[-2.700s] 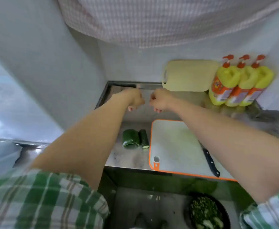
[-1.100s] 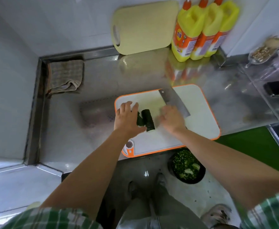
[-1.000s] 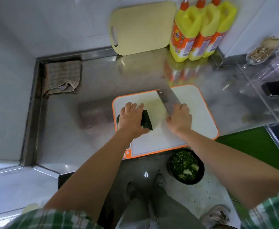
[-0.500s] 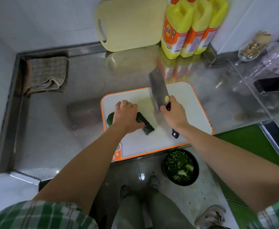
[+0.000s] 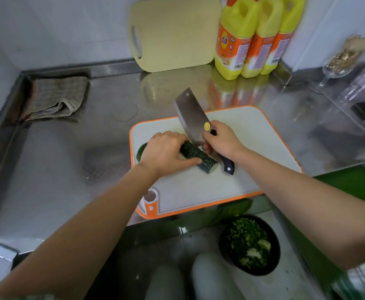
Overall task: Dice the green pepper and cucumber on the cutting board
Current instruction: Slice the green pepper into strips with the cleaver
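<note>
Cucumber (image 5: 195,155): left hand (image 5: 164,153); cleaver (image 5: 191,113): right hand (image 5: 222,141).

Soft, diffuse light is filling the scene brightly and evenly, casting only faint shadows. The steel surface (image 5: 54,174) is giving off hazy glare and mirroring the yellow bottles (image 5: 255,40). The white cutting board (image 5: 253,148) is looking slightly washed out. The wide lens is bowing lines near the edges, and the forearms (image 5: 86,230) are blurring towards the bottom.
</note>
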